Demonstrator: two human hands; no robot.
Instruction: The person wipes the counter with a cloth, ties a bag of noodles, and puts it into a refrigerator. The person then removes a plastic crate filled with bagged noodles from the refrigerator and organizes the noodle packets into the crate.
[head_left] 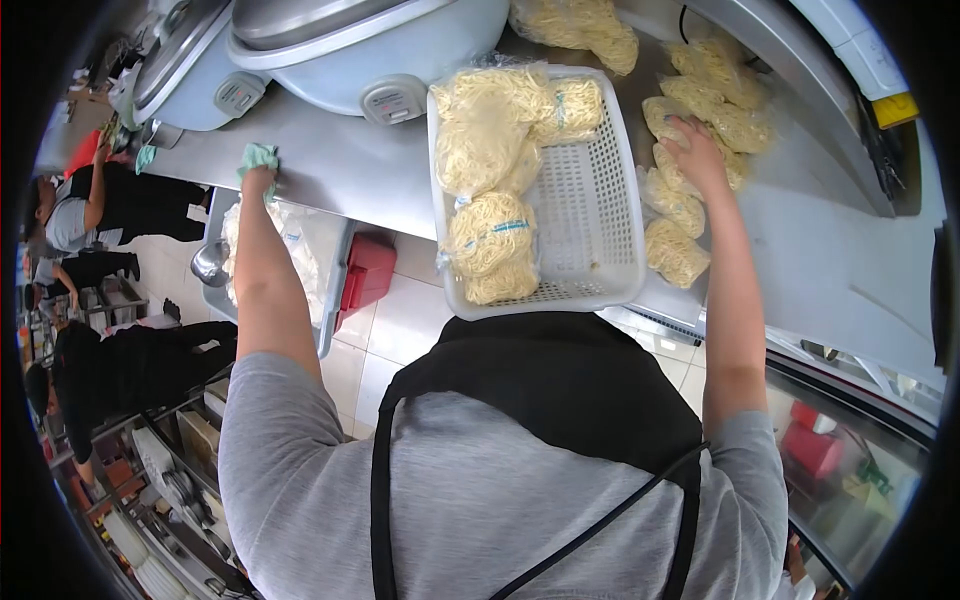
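A pale green cloth (258, 157) is bunched under my left hand (259, 178), which is closed on it at the counter's front edge. Over on the right, my right hand (697, 158) lies with fingers spread on a clear bag of yellow noodles (672, 165), part of a pile of several such bags. Between my arms stands a white perforated plastic basket (590, 240). Several noodle bags (490, 235) fill its left side and far end; some carry blue printing.
Two large rice cookers (375, 65) stand at the back left of the steel counter (345, 165). More bagged noodles (580, 28) lie behind the basket. Below left is a bin of white contents (300, 240) with a metal scoop (209, 264), beside a red container (368, 272). Other people work far left.
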